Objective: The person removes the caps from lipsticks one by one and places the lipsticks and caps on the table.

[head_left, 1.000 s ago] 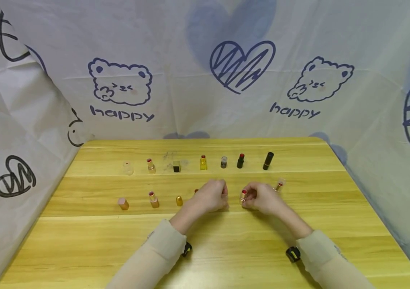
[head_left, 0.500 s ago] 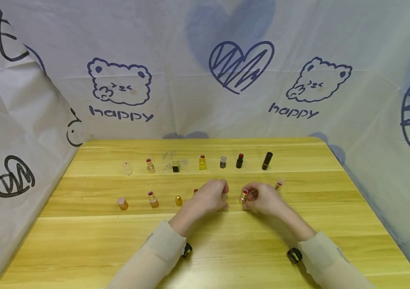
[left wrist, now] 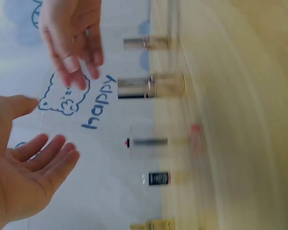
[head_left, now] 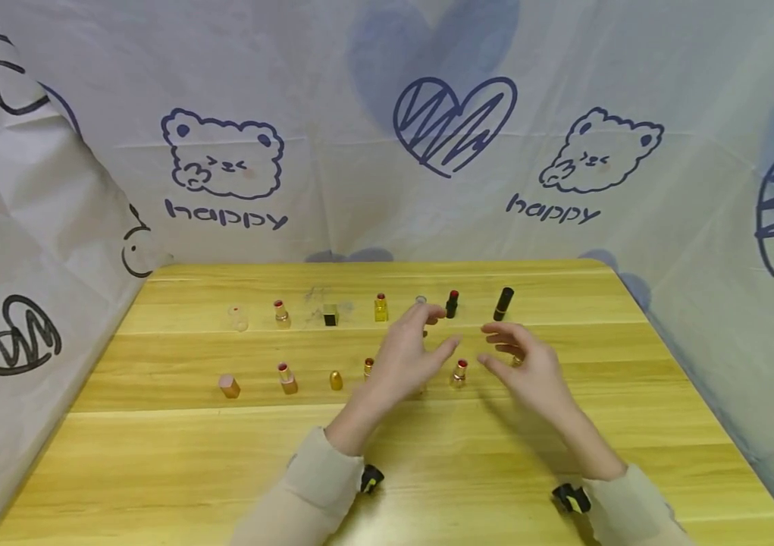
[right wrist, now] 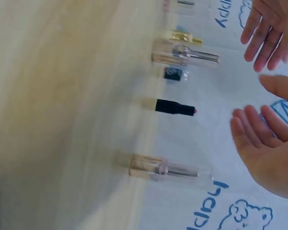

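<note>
A gold lipstick [head_left: 459, 373] with its red tip showing stands uncapped on the wooden table, between my two hands and touched by neither. My left hand [head_left: 408, 358] is raised to its left, thumb and fingers spread around nothing. It partly covers a gold lipstick [head_left: 369, 368] and a small clear-topped piece [head_left: 421, 300]. To the right my right hand [head_left: 533, 373] hovers with its fingers loosely bent and apart, in front of a lipstick [head_left: 517, 361] that is mostly hidden. A black lipstick [right wrist: 175, 107] stands beyond the hands in the right wrist view.
In the back row stand a black tube [head_left: 503, 304], a yellow lipstick [head_left: 380, 308], a black-and-gold cap [head_left: 330, 315], a gold lipstick [head_left: 281, 314] and a clear cap [head_left: 239, 318]. Front left are a pink cap [head_left: 229, 386], a pink lipstick [head_left: 287, 378] and a gold cap [head_left: 336, 380].
My right hand has let go of the gold lipstick, which stays standing, and has moved up and right. My left hand has lifted from the table and its fingers have opened.
</note>
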A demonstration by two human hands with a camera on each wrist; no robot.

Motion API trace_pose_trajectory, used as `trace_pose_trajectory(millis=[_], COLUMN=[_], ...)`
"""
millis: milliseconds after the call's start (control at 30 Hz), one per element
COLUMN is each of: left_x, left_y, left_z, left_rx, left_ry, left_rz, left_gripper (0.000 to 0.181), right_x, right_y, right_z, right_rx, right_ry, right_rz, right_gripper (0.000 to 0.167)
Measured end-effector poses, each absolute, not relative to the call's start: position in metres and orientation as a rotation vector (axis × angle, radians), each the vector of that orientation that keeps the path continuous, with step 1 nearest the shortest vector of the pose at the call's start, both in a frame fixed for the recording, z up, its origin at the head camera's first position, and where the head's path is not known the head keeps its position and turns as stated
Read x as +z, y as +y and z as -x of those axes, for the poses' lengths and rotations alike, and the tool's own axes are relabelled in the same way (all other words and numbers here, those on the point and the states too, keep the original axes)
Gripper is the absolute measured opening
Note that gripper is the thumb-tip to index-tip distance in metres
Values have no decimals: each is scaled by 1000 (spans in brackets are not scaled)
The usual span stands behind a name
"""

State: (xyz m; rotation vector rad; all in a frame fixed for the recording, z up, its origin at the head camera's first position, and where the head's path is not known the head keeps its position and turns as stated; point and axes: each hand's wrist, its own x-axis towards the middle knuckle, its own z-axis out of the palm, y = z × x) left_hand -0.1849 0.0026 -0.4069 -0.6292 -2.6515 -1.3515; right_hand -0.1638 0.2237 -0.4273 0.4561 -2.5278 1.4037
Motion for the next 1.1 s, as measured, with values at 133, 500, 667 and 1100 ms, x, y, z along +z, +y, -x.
trace_pose_trajectory(millis=[133, 500, 667, 1100], left_x=[-407, -414, -413, -412], left_y=[20, 73, 95, 141], left_z=[183, 186, 188, 199], left_rx=[-1560, -1821, -1935, -2047], left_ry=[-2495, -2297, -2220, -2134], left_rz=[584, 428, 351, 37], left_gripper=[53, 62, 63, 59], right_x=[-421, -411, -412, -419], right_y=[232, 258, 269, 284], right_z=[166, 197, 215, 262], right_rx=[1428, 1431, 1424, 1486], right_ry=[-2351, -2284, -2401, -2645], right_rz=[-402, -266, -191, -198], right_gripper=[39, 41, 46, 50])
